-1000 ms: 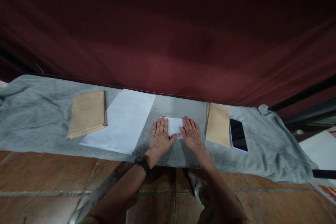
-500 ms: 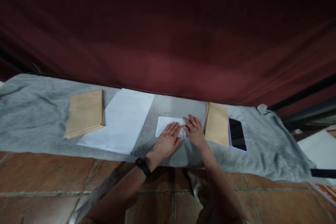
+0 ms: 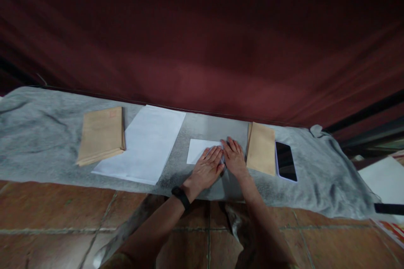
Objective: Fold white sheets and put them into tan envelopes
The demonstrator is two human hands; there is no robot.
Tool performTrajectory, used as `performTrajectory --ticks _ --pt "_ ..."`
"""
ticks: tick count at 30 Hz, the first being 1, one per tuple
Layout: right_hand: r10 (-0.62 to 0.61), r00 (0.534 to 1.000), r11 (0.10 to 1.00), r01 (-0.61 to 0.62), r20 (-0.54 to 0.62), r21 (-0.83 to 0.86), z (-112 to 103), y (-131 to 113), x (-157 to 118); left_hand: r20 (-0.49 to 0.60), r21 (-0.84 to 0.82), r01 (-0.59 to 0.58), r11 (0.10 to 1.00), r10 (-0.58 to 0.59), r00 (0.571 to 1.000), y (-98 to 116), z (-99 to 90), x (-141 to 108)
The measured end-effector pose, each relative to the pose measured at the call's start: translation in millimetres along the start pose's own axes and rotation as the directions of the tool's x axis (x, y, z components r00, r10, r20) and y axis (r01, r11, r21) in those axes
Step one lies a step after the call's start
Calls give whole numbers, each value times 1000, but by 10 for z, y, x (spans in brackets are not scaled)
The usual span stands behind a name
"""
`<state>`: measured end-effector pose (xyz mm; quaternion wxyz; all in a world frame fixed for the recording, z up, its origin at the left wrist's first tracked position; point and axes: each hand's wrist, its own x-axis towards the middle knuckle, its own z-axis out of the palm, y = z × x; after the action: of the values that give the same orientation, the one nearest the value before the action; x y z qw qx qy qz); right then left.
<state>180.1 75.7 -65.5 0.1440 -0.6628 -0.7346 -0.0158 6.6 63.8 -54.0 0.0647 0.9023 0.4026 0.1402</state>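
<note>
A small piece of white paper (image 3: 197, 150), apparently folded, lies flat on the grey cloth. My left hand (image 3: 208, 167) rests palm down on its right part, fingers stretched out. Beside it my right hand (image 3: 234, 159) lies flat at the paper's right edge, fingers spread and pointing away from me. The two hands are close together and cover that end of the paper. Neither hand grips anything.
Large white sheets (image 3: 145, 143) lie left of centre, partly under a stack of brown envelopes (image 3: 101, 134). More brown envelopes (image 3: 261, 149) and a phone (image 3: 285, 161) are at the right. The grey cloth (image 3: 41, 134) runs along a dark red curtain (image 3: 195, 80).
My left hand has slid to the right across the small paper, nearer my right hand. The right hand has hardly moved.
</note>
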Motion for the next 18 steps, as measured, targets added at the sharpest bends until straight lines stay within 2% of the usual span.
performTrajectory --ticks 6,10,15,18 --pt "5 1000 1000 -5 11 24 -34 -40 -19 -31 16 70 997 -69 997 13 83 143" --pt "14 1000 993 -12 -20 114 -51 -102 -11 -34 14 118 993 -117 993 13 52 213" --pt "-2 1000 964 5 -12 266 -49 -232 -8 -18 16 123 992 -123 992 -58 10 235" --pt "-9 1000 964 11 -9 267 -33 -284 -37 -26 27 129 991 -128 991 -115 11 204"
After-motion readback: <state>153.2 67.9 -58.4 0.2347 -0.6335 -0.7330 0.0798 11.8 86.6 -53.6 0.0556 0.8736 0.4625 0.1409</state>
